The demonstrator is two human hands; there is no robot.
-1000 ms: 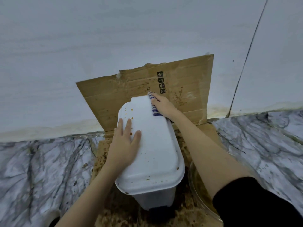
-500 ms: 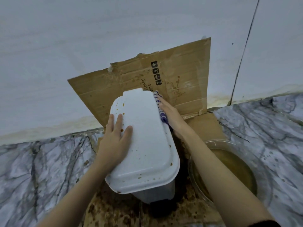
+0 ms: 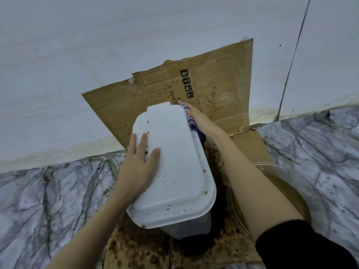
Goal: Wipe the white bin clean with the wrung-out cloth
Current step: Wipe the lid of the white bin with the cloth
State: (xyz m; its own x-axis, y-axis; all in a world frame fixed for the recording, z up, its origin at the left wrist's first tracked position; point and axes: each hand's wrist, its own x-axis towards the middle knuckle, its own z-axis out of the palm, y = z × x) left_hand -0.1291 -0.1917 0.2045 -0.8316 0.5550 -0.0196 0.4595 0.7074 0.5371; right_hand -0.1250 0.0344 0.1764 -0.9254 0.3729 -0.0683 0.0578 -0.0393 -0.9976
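Two hands on the white bin – one steadying, one wiping.

The right hand (image 3: 202,120) lies with its fingers stretched out, pressing the blue-and-white striped cloth (image 3: 189,118) against the far right edge of the white bin (image 3: 174,171), just under the lid's rim. The cloth is sandwiched between palm and plastic. The left hand (image 3: 138,162) rests flat and spread on the near left part of the lid, fingers apart and gripping nothing. Brown specks dot the lid around it. The bin stands on stained cardboard (image 3: 223,94) that folds up against the wall (image 3: 116,45) behind. Just right of the bin, under the right forearm, sits a glass bowl (image 3: 275,165) of murky brown water – all of it on a marbled floor (image 3: 48,200).
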